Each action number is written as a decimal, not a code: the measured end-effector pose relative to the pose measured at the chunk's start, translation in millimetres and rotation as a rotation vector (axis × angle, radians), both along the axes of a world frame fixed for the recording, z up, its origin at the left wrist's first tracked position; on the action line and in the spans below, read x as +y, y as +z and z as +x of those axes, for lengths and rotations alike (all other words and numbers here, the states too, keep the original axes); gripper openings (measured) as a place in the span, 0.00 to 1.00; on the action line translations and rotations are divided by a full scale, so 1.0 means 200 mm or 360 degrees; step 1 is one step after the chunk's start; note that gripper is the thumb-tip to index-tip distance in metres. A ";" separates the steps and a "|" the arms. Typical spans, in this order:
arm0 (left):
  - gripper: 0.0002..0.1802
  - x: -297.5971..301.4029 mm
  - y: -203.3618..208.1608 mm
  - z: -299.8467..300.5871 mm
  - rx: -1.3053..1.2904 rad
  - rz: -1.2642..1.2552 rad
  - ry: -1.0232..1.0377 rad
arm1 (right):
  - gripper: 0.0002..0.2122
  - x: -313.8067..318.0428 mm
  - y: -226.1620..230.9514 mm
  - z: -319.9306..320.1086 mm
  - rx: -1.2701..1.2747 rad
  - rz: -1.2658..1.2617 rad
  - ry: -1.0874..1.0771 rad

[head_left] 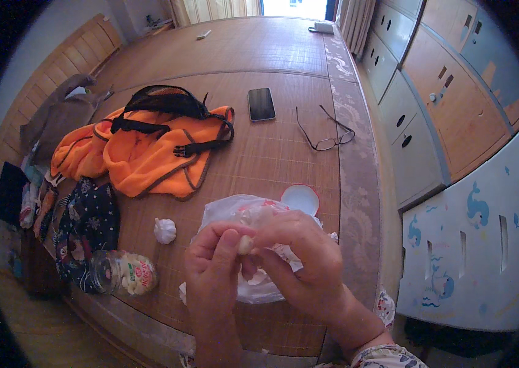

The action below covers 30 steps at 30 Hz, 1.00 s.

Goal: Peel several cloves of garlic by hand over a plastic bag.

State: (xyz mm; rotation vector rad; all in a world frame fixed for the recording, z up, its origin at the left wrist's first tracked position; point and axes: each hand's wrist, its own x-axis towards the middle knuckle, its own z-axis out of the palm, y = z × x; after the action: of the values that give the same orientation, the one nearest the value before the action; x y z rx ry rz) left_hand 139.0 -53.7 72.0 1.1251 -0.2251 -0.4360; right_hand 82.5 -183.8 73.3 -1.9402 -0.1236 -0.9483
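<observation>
A pale garlic clove [245, 245] sits between the fingertips of both hands, above a white plastic bag [223, 211] spread on the mat. My left hand [212, 257] pinches the clove with thumb and forefinger. From the other side my right hand [305, 260] closes its fingertips on the same clove, and part of its grip is hidden. Bits of white skin show on the bag under my hands. To the left a whole garlic bulb [165, 230] rests on the mat. Near it a clear jar [131, 273] lies on its side with peeled cloves inside.
A white lid with a red rim [301, 200] lies at the bag's far edge. Farther off are a phone [262, 104], eyeglasses [327, 142] and an orange cloth with black straps [155, 153]. Dark patterned fabric [88, 214] lies beside the jar. Cabinets [474, 227] line the right side.
</observation>
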 end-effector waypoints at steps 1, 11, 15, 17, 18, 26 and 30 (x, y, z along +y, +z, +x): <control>0.12 0.00 0.00 0.00 0.0043 -0.0018 -0.0001 | 0.09 0.00 0.00 0.00 -0.0050 0.0008 -0.0027; 0.13 0.02 0.00 -0.01 -0.0159 0.0056 -0.0043 | 0.12 -0.02 0.03 -0.03 0.0095 -0.0027 0.0074; 0.13 0.03 -0.01 0.00 -0.0186 -0.0012 -0.0101 | 0.09 0.00 0.03 -0.03 0.0034 0.0123 0.0042; 0.13 0.03 -0.01 0.00 -0.0182 -0.0061 -0.0108 | 0.10 -0.02 0.02 -0.03 0.0036 0.0127 0.0055; 0.13 0.03 -0.01 0.00 -0.0161 -0.0029 -0.0109 | 0.10 -0.03 0.02 -0.02 -0.0013 0.0055 0.0061; 0.17 0.01 0.00 -0.01 -0.0152 0.0025 -0.0055 | 0.07 -0.02 0.03 -0.04 0.0132 0.0096 0.0059; 0.20 0.03 -0.04 0.01 -0.0043 -0.0125 -0.0094 | 0.08 -0.04 0.04 -0.04 0.0131 0.0077 0.0014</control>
State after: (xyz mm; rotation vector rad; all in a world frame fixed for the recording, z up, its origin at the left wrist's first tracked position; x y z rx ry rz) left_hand 141.4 -48.3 63.2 1.0500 -0.2973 -0.4608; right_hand 74.0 -191.8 80.8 -1.9292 -0.0612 -0.8570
